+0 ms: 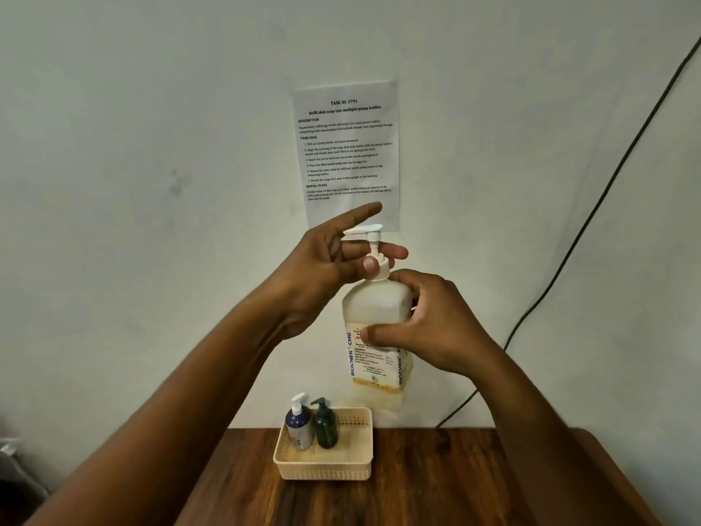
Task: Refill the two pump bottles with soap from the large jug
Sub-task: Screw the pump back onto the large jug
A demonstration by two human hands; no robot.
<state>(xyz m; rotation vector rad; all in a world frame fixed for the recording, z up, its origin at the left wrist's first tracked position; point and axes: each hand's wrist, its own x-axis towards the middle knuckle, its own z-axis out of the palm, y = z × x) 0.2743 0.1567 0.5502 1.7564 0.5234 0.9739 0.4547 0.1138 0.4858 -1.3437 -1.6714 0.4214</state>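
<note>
Your right hand (428, 328) grips big jug (375, 336) round its upper body, thumb across label, holding it upright in air above table (436, 480). Your left hand (322, 267) pinches collar of jug's white pump (370, 241) between thumb and fingers, index finger stretched out past nozzle. Two small pump bottles stand upright in cream basket (326, 468) on table below: bluish bottle (299, 427) with white pump at left, dark green bottle (327, 425) with dark pump touching it at right. Printed sheet (347, 153) taped on wall behind. Black cable (591, 222) runs down wall at right.
</note>
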